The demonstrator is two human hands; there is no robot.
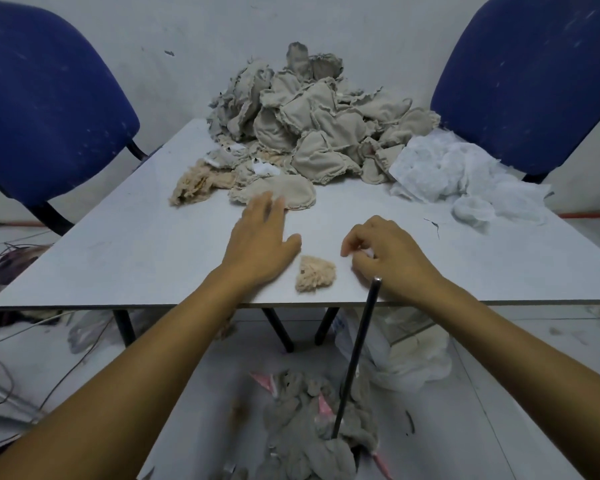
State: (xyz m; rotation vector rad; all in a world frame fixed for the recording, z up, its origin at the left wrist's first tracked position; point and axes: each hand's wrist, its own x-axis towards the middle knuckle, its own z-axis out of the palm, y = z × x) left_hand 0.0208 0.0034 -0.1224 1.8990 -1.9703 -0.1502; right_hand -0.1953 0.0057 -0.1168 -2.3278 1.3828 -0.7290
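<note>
Fabric pad point(281, 194) lies flat on the table point(118, 254), under the straight fingertips of the left hand point(262, 242). Fibre tuft point(315, 273) sits between both hands. Right hand point(385, 258): fingers curled; whether they hold anything cannot be determined.

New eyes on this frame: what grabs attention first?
A tall heap of crumpled beige cloth pieces fills the far middle of the grey table, with white fluffy wadding to its right. Near the front edge the left hand stretches flat toward a round beige cloth piece, the right hand is curled, and a small peach fuzzy tuft lies between them.
</note>
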